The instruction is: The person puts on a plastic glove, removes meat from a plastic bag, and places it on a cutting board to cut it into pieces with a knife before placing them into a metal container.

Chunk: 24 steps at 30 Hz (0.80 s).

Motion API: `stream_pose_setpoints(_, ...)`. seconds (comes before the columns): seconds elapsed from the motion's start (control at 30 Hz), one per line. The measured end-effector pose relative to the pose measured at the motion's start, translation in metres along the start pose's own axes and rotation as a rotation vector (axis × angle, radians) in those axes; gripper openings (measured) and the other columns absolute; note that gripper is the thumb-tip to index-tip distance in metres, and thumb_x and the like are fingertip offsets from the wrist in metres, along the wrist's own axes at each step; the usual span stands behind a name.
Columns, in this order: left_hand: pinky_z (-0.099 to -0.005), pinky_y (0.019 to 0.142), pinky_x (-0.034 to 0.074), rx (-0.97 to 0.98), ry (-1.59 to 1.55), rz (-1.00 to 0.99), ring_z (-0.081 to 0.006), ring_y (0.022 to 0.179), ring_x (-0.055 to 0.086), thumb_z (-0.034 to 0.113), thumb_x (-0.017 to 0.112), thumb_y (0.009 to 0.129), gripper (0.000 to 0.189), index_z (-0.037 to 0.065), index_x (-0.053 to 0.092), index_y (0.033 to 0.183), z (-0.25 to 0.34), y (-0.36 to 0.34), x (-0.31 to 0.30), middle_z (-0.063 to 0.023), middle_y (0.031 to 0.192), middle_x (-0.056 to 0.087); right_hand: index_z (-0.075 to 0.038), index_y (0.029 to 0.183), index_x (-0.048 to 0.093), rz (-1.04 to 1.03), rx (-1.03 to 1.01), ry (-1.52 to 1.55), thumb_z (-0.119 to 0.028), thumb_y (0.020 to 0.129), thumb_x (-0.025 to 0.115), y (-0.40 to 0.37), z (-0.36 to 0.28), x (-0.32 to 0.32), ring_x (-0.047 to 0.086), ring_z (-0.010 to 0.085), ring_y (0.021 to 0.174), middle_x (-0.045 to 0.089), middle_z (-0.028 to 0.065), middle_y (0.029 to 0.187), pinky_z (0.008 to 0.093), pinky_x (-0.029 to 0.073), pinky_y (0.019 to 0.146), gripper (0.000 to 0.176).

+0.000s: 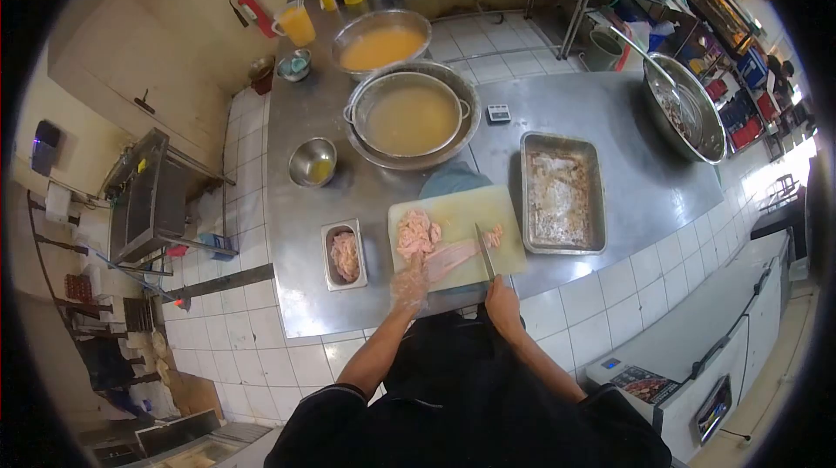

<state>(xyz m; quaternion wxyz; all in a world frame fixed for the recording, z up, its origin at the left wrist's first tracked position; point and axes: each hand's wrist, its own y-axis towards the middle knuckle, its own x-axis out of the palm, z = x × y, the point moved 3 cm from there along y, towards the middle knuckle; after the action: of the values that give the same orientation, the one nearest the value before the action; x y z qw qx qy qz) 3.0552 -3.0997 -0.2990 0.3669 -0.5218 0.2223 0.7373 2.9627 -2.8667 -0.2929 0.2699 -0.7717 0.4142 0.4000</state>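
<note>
My right hand [502,301] is closed round the handle of a knife [485,250], its blade pointing away from me over the cutting board [508,207]. Under a clear plastic glove, my left hand [409,287] grips the near end of a flat strip of raw chicken [453,257]. The strip reaches right toward the blade. A pile of raw chicken pieces [419,233] lies at the board's left, beyond my left hand. Small cut bits [495,235] sit just right of the knife. A blue-grey cloth [453,181] shows from under the board's far edge.
Left of the board stands a small steel pan [345,256] of raw meat; right, a worn baking tray [562,194]. Beyond are a small steel bowl [313,162], a large basin with a colander [409,115] in cloudy liquid, a scale [498,114] and a big bowl with a skimmer [684,109].
</note>
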Motion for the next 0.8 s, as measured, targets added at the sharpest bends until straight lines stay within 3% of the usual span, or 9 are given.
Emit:
stream_pose_setpoints(0.13, -0.0541, 0.056, 0.050, -0.046, 0.041, 0.028, -0.0391, 0.063, 0.067, 0.029, 0.060, 0.094, 0.021, 0.011, 0.052, 0.102, -0.001, -0.005, -0.025, -0.0178, 0.069, 0.066, 0.006, 0.104, 0.054, 0.016, 0.010, -0.003, -0.016, 0.099, 0.050, 0.000, -0.005, -0.008, 0.063, 0.0483, 0.061, 0.062, 0.0277, 0.064, 0.0586, 0.049, 0.054, 0.023)
stream_pose_setpoints(0.23, -0.0537, 0.065, 0.051, -0.087, 0.007, 0.203, -0.0387, 0.071, 0.068, 0.027, 0.065, 0.090, 0.026, 0.011, 0.055, 0.107, 0.022, -0.013, -0.068, -0.0168, 0.079, 0.068, 0.005, 0.104, 0.054, 0.017, 0.021, -0.013, -0.016, 0.099, 0.051, 0.000, -0.005, -0.007, 0.063, 0.0478, 0.061, 0.062, 0.0274, 0.064, 0.0584, 0.049, 0.055, 0.022)
stream_pose_setpoints(0.27, -0.0535, 0.070, 0.051, 0.031, -0.045, 0.265, -0.0383, 0.076, 0.068, 0.026, 0.067, 0.088, 0.028, 0.010, 0.057, 0.109, 0.028, -0.010, -0.068, -0.0164, 0.083, 0.068, 0.006, 0.104, 0.054, 0.018, 0.020, -0.009, -0.016, 0.099, 0.051, 0.001, -0.004, -0.006, 0.063, 0.0477, 0.061, 0.062, 0.0273, 0.064, 0.0584, 0.049, 0.055, 0.022)
stream_pose_setpoints(0.33, -0.0531, 0.079, 0.051, 0.264, -0.147, 0.385, -0.0375, 0.084, 0.067, 0.025, 0.069, 0.086, 0.033, 0.010, 0.059, 0.113, 0.040, -0.009, -0.062, -0.0157, 0.090, 0.069, 0.006, 0.105, 0.054, 0.019, 0.021, -0.009, -0.016, 0.099, 0.051, 0.001, -0.003, -0.002, 0.063, 0.0474, 0.061, 0.062, 0.0272, 0.064, 0.0584, 0.049, 0.055, 0.022)
stream_pose_setpoints(0.43, -0.0515, 0.091, 0.047, 0.460, -0.224, 0.295, -0.0355, 0.097, 0.062, 0.023, 0.071, 0.083, 0.038, 0.009, 0.062, 0.117, 0.050, 0.002, -0.001, -0.0142, 0.098, 0.067, 0.005, 0.105, 0.054, 0.020, 0.021, -0.008, -0.016, 0.099, 0.051, 0.003, -0.004, 0.001, 0.064, 0.0471, 0.061, 0.063, 0.0270, 0.065, 0.0585, 0.049, 0.056, 0.022)
stream_pose_setpoints(0.53, -0.0502, 0.093, 0.046, 0.563, -0.242, 0.214, -0.0337, 0.101, 0.060, 0.019, 0.073, 0.081, 0.027, 0.007, 0.067, 0.105, 0.055, 0.012, 0.023, -0.0127, 0.098, 0.067, 0.004, 0.105, 0.053, -0.001, 0.036, 0.030, -0.017, 0.100, 0.049, 0.005, -0.020, -0.011, 0.064, 0.0487, 0.066, 0.064, 0.0278, 0.069, 0.0593, 0.050, 0.060, 0.022)
stream_pose_setpoints(0.63, -0.0503, 0.090, 0.047, 0.535, -0.438, 0.272, -0.0358, 0.092, 0.062, 0.017, 0.073, 0.081, 0.016, 0.009, 0.069, 0.094, 0.054, 0.020, 0.031, -0.0112, 0.091, 0.067, 0.002, 0.101, 0.052, -0.080, 0.095, 0.070, -0.018, 0.100, 0.046, 0.008, -0.024, -0.015, 0.065, 0.0525, 0.077, 0.066, 0.0298, 0.077, 0.0616, 0.050, 0.070, 0.021)
stream_pose_setpoints(0.73, -0.0490, 0.095, 0.046, 0.562, -0.343, 0.215, -0.0316, 0.101, 0.061, 0.016, 0.072, 0.081, 0.008, 0.010, 0.072, 0.086, 0.049, 0.015, 0.033, -0.0091, 0.097, 0.068, 0.002, 0.101, 0.053, -0.134, 0.145, 0.055, -0.019, 0.101, 0.045, 0.007, -0.019, -0.013, 0.065, 0.0528, 0.079, 0.066, 0.0300, 0.080, 0.0619, 0.049, 0.071, 0.022)
stream_pose_setpoints(0.8, -0.0491, 0.095, 0.047, 0.524, -0.350, 0.315, -0.0310, 0.099, 0.062, 0.015, 0.071, 0.080, 0.010, 0.012, 0.073, 0.089, 0.045, 0.019, 0.043, -0.0083, 0.095, 0.068, 0.002, 0.102, 0.053, -0.153, 0.196, 0.052, -0.019, 0.100, 0.044, 0.008, -0.019, -0.019, 0.064, 0.0533, 0.080, 0.066, 0.0307, 0.082, 0.0623, 0.049, 0.072, 0.023)
